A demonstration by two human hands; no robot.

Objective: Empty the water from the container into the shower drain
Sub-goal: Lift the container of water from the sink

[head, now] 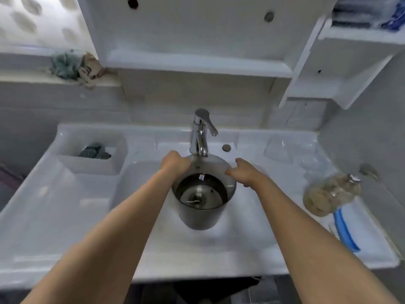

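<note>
A person's left hand (175, 164) grips the rim of a dark container (202, 202) in the sink (153, 216), under the tap (200, 132); the right hand (243, 172), fingers loosely spread, touches the opposite rim.

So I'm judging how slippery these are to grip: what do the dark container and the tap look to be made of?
The container looks like smooth, smoky translucent plastic: its far wall lets light through, though tinted glass can't be ruled out. The tap looks like chrome-plated metal, with bright mirror-like highlights. The left hand grips the container's rim; the right hand touches its other side.
</note>
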